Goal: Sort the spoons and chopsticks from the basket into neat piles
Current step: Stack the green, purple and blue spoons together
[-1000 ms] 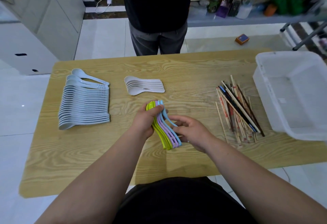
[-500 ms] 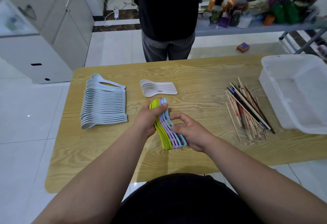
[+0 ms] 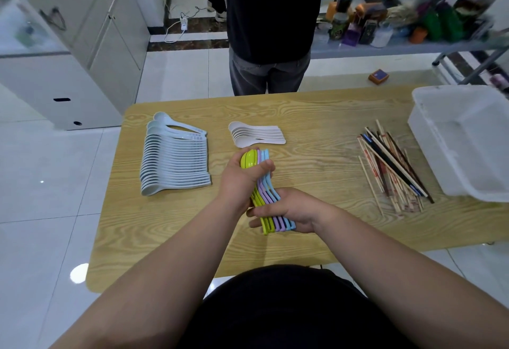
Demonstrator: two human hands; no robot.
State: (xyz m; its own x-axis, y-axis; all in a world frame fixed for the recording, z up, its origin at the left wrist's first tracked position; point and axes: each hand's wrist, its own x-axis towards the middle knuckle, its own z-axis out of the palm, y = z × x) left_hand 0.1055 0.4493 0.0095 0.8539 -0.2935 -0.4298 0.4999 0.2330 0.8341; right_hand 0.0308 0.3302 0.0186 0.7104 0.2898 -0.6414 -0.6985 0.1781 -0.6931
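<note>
Both hands hold one nested stack of coloured spoons (image 3: pixel 266 187) just above the table (image 3: pixel 316 109). The left hand (image 3: pixel 239 180) wraps the bowl end, thumb over the top and fingers curled round the green bowls. The right hand (image 3: pixel 294 208) grips the handle end, fingers curled under the shafts. The stack is ordered green, purple, blue from left to right. Its long axis runs from the person outward, leaning a little left at the far end: bowls point away, handle tips point back toward the body.

Just beyond the grip lies a small nest of white spoons (image 3: pixel 256 135), their long axis crosswise, bowls left and handles right. Left of the grip, well apart, a long row of pale spoons (image 3: pixel 176 161) lies the same way (bowls left, handles right), the row itself running away from the person. Right of the grip, well apart, the chopsticks (image 3: pixel 394 166) lie in a loose pile, most slanting from far-left to near-right. Past them, at the table's right edge, sits the white basket (image 3: pixel 462 139). Straight past the grip, at the far edge, a bystander (image 3: pixel 270 31) in dark clothes stands.
</note>
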